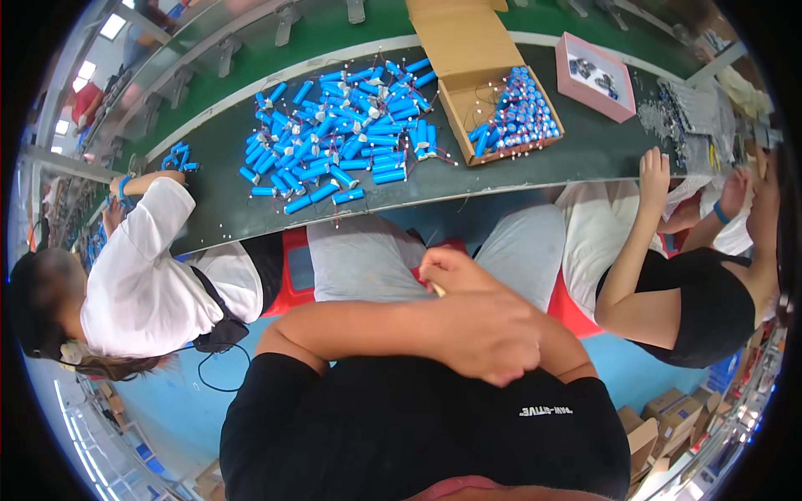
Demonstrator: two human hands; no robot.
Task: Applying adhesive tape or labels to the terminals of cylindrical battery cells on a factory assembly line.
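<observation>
My forearms cross in front of my chest, away from the table. My left hand reaches over to the right and lies across my right forearm; it is smeared by motion and its fingers are mostly hidden. Just beyond it, above my lap, my right hand has its fingers curled closed. A small tan sliver shows at its lower edge, too little to name. Neither hand touches the blue cylindrical battery cells with wires and white connectors, heaped loosely on the table. An open cardboard box holds more cells standing in rows.
The dark green table runs along a conveyor line. A pink box with small metal parts stands at the right, near plastic bags. Co-workers sit close by, one in white at left, one in black at right.
</observation>
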